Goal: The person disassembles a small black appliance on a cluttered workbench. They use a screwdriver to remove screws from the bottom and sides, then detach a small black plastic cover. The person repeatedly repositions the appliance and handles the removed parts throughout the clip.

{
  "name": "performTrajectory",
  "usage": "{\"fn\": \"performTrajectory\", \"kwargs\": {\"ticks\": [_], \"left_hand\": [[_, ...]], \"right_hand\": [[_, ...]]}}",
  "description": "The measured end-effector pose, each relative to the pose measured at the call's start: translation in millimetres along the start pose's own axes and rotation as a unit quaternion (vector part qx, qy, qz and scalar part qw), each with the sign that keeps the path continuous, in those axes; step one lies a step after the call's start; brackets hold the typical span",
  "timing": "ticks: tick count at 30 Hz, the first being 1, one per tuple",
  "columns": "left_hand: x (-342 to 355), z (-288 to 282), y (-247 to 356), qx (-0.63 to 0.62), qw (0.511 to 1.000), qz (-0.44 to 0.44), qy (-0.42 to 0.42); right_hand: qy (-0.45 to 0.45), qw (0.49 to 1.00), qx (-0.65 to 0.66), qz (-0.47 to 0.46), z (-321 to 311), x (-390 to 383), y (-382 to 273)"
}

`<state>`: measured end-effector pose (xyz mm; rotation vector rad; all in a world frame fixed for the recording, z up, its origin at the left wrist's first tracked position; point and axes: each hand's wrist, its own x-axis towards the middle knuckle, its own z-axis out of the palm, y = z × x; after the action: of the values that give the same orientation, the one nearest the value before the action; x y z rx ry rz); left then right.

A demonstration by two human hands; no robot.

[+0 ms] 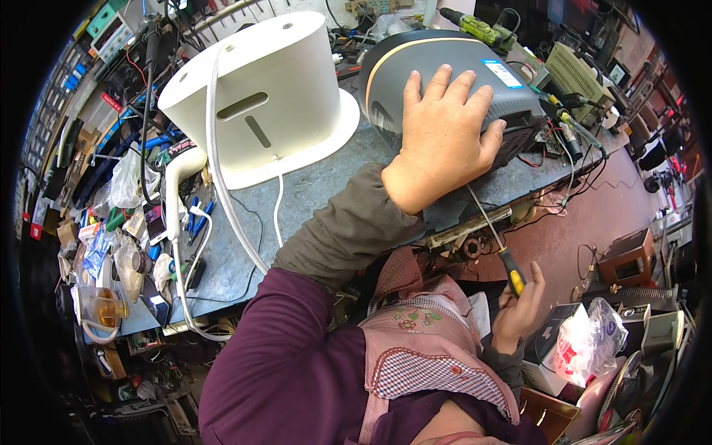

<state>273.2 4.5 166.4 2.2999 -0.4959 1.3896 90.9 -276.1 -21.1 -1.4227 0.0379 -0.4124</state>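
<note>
A dark grey rounded appliance (pixel 392 69) with an orange trim line and a blue-white label sits on the bench. My left hand (pixel 446 139) rests over its top and right side, fingers spread and slightly bent. My right hand (pixel 519 304) is low at the right, closed round the yellow-and-black handle of a long screwdriver (pixel 512 268). The shaft slants up to the appliance’s lower part, where its tip is hidden behind my left hand. A white appliance (pixel 289 115) with two slots and a hose stands upright to the left.
The blue-grey bench (pixel 311 182) carries cables, tools (pixel 202 219) and cluttered parts at the left. A green drill (pixel 471 24) and a beige instrument (pixel 578 74) lie behind at the right. Below the front edge, boxes (pixel 623 256) and plastic bags (pixel 593 341) crowd the right side.
</note>
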Motion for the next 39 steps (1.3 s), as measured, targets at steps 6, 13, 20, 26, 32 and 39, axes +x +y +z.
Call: {"fn": "performTrajectory", "kwargs": {"ticks": [6,13,20,26,32,39], "left_hand": [[2.7,-2.5,-0.8,0.01,1.0,-0.003,-0.019],[7.1,-5.7,-4.9,0.013,0.999,0.02,-0.029],[23.8,-18.1,-30.6,-0.233,0.968,-0.084,-0.047],[25.8,-27.1,-44.6,-0.314,0.927,-0.189,-0.08],[25.3,-25.4,-44.9,-0.286,0.94,-0.171,-0.072],[23.3,-25.7,-44.0,-0.278,0.942,-0.171,-0.073]], "right_hand": [[-0.006,0.993,0.0,0.12,4.6,2.9,-17.2],[0.009,0.999,-0.037,-0.006,15.6,0.7,-15.5],[0.018,0.995,-0.055,-0.079,22.6,3.0,-12.7],[0.036,0.994,-0.048,-0.093,26.6,-5.4,-9.5],[0.009,0.999,-0.049,-0.016,13.1,-5.7,-14.8],[-0.03,1.0,0.01,0.001,10.6,-12.6,-8.0]]}}
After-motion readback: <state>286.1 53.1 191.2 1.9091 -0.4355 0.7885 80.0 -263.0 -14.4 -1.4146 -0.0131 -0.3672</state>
